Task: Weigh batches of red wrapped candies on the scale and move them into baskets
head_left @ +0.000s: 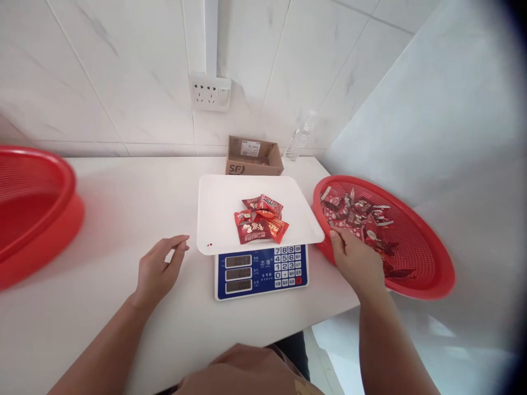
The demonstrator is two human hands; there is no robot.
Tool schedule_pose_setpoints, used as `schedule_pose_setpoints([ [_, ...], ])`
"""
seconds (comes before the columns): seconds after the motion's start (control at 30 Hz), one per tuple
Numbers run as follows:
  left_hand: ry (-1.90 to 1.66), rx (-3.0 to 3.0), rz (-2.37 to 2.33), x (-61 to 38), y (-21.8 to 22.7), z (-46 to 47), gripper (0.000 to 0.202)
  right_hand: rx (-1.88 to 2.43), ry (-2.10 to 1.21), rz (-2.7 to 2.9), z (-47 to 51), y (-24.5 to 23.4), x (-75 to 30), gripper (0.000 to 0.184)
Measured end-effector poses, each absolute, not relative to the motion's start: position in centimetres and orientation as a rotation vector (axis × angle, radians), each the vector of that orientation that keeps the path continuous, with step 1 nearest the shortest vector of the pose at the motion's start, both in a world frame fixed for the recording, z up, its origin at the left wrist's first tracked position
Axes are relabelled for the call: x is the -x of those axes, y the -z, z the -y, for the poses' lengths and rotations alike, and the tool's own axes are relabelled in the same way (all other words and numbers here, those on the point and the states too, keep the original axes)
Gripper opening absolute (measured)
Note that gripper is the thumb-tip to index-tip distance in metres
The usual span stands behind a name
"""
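A blue electronic scale [261, 271] with a white weighing tray [222, 208] stands on the white counter. Several red wrapped candies [261, 219] lie in a small heap on the tray. My left hand [158, 269] rests on the counter left of the scale, empty, its fingers loosely curled and apart. My right hand [356, 258] reaches into the near edge of a red mesh basket [428, 263] that holds several more red candy packets [358, 214]. Its fingers curl downward among the packets, and whether they hold one is hidden.
A second red basket [37, 208] sits at the left edge of the counter. An open cardboard box [254, 156] and a clear plastic bottle [300, 137] stand against the tiled wall behind the scale. A wall socket [209, 93] is above them. The counter ends just right of the scale.
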State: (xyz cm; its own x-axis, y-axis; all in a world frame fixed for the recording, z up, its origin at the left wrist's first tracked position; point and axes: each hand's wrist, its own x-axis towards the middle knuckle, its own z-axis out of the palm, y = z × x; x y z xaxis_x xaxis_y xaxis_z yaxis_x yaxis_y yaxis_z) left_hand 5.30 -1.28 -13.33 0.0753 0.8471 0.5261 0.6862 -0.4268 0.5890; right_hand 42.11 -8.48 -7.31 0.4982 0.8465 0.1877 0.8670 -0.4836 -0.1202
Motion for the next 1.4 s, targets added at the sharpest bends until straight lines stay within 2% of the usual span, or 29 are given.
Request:
schedule_pose_setpoints([
  [0.3, -1.311, -2.166, -1.527, -5.4, 13.3, 1.3, 0.019, 2.48, 0.313, 1.558, 8.5, 7.2, -42.1, 0.046],
  [0.97, -1.289, -2.144, -1.516, -5.4, 13.2, 1.4, 0.021, 2.447, 0.24, 1.522, 8.6, 7.7, -42.6, 0.042],
  [1.17, -1.296, -2.156, -1.491, -5.3, 13.4, 1.3, 0.02, 1.916, 0.248, 1.657, 6.6, 5.8, -40.5, 0.036],
  [1.3, -1.316, -2.162, -1.478, -5.2, 13.4, 1.3, 0.019, 1.566, 0.004, 2.043, 3.3, 3.9, -35.5, 0.029],
  [1.4, -1.338, -2.141, -1.475, -5.1, 13.2, 1.2, 0.019, 1.486, -0.122, 2.281, 0.7, 3.4, -32.2, 0.027],
])
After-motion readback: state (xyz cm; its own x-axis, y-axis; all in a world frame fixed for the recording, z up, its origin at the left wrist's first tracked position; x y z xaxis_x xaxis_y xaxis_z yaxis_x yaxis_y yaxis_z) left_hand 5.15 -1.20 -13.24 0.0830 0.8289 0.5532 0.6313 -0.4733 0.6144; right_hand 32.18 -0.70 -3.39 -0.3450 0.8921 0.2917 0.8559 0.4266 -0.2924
